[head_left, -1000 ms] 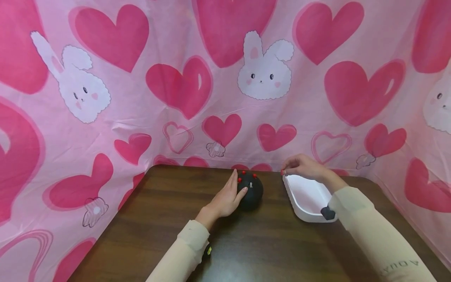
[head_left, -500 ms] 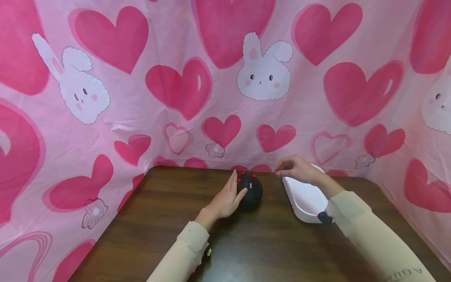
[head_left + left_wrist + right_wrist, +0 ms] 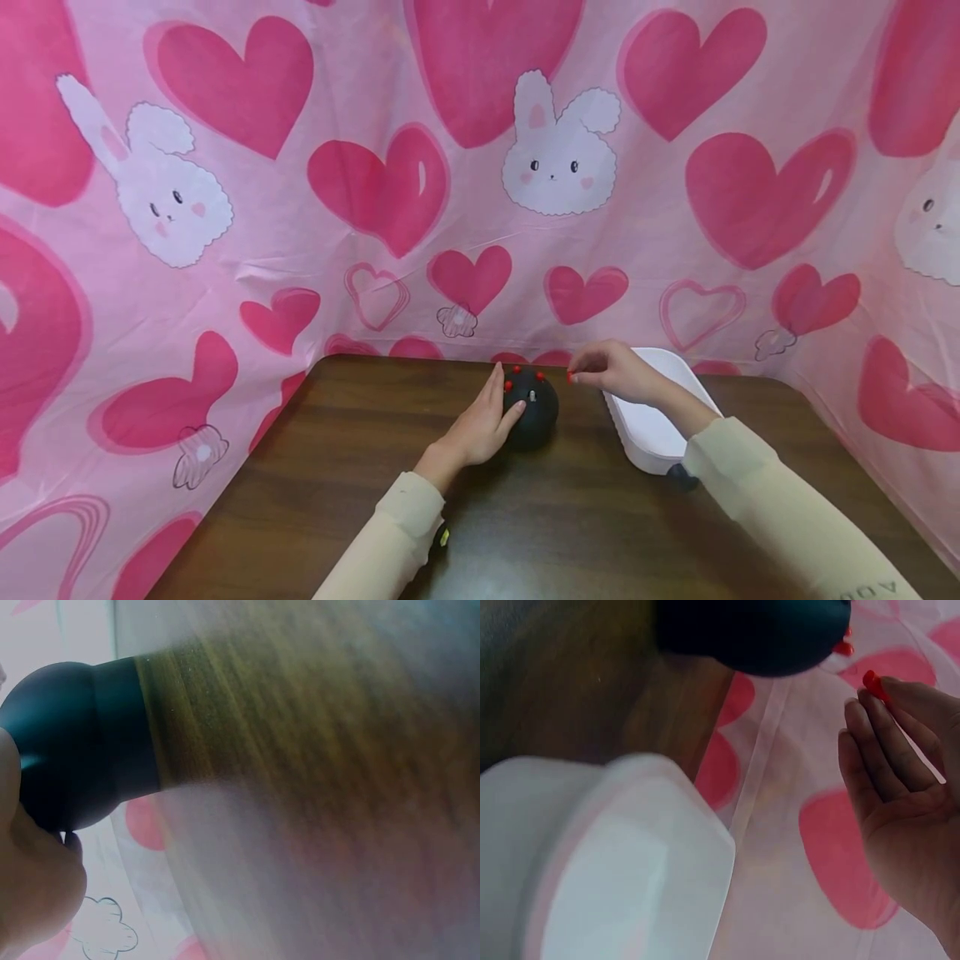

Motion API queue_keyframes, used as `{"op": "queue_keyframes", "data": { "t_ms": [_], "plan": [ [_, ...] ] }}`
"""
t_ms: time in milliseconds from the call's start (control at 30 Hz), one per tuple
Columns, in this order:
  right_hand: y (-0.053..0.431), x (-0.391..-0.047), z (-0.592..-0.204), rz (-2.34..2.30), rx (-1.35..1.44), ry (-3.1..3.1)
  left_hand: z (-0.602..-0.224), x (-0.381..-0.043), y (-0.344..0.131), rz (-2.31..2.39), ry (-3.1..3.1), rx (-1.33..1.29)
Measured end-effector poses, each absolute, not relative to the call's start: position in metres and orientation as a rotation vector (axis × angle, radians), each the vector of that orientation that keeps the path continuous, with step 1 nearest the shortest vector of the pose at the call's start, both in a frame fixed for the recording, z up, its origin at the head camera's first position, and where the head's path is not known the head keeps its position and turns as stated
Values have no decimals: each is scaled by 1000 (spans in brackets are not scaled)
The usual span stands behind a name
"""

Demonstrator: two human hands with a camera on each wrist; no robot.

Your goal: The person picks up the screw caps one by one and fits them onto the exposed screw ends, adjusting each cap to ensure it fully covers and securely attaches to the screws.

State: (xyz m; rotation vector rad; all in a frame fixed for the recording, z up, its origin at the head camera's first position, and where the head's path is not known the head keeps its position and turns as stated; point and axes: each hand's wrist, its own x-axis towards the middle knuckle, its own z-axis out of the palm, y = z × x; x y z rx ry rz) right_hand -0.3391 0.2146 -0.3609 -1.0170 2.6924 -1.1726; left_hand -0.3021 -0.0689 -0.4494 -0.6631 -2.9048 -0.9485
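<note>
A black ball point(image 3: 538, 421) stands on the table, with several red knobs point(image 3: 508, 386) on its top and a small silvery stud point(image 3: 532, 396) on the near side. In the left wrist view the ball point(image 3: 60, 742) runs down into a cylindrical black base point(image 3: 127, 727). My left hand point(image 3: 477, 425) holds its left side, fingers extended along the far side and thumb across the front. Just right of the ball, my right hand point(image 3: 615, 372) pinches a small red peg point(image 3: 873, 684) between thumb and index finger, the other fingers extended.
Under my right forearm sits a white rectangular tray point(image 3: 630, 421) with rounded corners. A brown wood-grain table point(image 3: 570, 517) carries everything. Pink cloth with hearts and rabbits point(image 3: 558, 167) hangs right behind the table's back edge and along both sides.
My right hand has moved left from the tray's far left corner toward the ball, carrying the red peg. My left hand and the ball have stayed in place.
</note>
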Motion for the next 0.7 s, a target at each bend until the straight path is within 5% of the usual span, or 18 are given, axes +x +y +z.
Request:
{"op": "queue_keyframes", "data": {
  "t_ms": [700],
  "plan": [
    [175, -322, -368, -1252, -1075, 2770, -449, -302, -69, -979, -2896, -668]
  ]
}}
